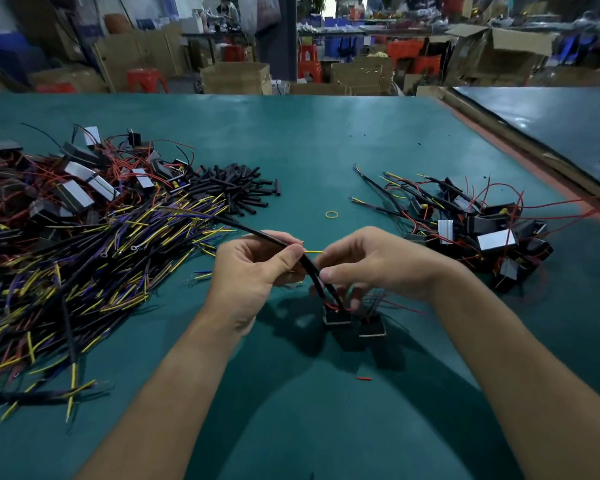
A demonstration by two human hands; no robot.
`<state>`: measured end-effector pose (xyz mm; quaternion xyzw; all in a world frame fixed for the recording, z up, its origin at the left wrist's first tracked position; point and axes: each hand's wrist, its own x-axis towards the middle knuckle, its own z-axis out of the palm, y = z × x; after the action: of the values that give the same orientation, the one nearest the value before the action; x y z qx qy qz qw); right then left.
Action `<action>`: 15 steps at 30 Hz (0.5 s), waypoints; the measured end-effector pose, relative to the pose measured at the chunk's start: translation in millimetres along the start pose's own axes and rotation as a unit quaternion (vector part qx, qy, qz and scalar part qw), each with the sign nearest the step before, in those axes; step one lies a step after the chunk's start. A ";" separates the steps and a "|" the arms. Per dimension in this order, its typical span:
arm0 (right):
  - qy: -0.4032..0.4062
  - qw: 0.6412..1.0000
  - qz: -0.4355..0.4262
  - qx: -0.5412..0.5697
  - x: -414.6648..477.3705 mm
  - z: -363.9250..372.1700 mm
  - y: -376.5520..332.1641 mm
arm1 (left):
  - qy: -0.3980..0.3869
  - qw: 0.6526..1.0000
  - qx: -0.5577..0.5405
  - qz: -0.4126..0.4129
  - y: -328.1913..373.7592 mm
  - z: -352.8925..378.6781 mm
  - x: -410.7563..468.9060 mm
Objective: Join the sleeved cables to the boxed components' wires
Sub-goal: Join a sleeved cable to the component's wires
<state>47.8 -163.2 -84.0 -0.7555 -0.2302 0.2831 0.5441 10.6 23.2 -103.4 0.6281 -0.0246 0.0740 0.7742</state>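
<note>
Your left hand [253,268] pinches a black sleeved cable [274,239] between thumb and fingers, and your right hand [364,261] closes its fingertips on the same cable's lower end, just above a small black box [336,317] whose red wires meet it there. This joint looks under way, not finished. Right of that box lies a modest heap of joined pieces [482,223]; left of it a far bigger pile of loose cables [94,258] and boxes [73,192] waits, so most work remains.
</note>
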 end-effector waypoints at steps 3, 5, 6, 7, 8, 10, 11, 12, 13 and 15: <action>-0.026 0.999 0.006 0.038 0.5 0.0 1.4 | -0.009 0.999 -0.040 -0.012 0.8 0.2 0.3; -0.030 0.999 0.006 0.033 0.7 0.8 2.1 | -0.015 0.999 -0.042 -0.031 0.5 -0.5 0.2; -0.026 0.999 0.005 0.023 1.2 1.3 2.4 | -0.019 0.998 -0.040 -0.043 0.3 -1.1 0.3; -0.017 1.000 0.004 0.014 1.9 1.7 2.5 | -0.024 0.998 -0.038 -0.053 0.2 -1.7 0.4; -0.007 1.000 0.002 0.008 2.5 2.2 2.5 | -0.029 0.997 -0.037 -0.062 0.4 -2.0 0.6; 0.015 1.000 -0.010 0.011 2.7 2.4 1.3 | -0.033 0.996 -0.033 -0.070 1.0 -2.2 1.7; 0.027 0.999 -0.020 0.021 2.5 2.1 0.5 | -0.029 0.996 -0.033 -0.073 1.1 -2.2 2.4; 0.044 0.998 -0.032 0.032 2.6 1.7 -0.5 | -0.020 0.996 -0.034 -0.076 1.1 -1.7 3.1; 0.069 0.996 -0.044 0.043 2.6 1.1 -1.9 | -0.006 0.997 -0.031 -0.076 0.4 -1.6 3.4; 0.148 0.985 -0.067 0.058 3.2 -1.7 -4.6 | 0.014 0.997 -0.018 -0.071 -2.0 -2.1 4.9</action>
<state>51.1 -160.9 -79.9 -0.7388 -0.1804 0.1434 0.6333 15.6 25.2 -105.1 0.6132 0.0292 0.0271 0.7889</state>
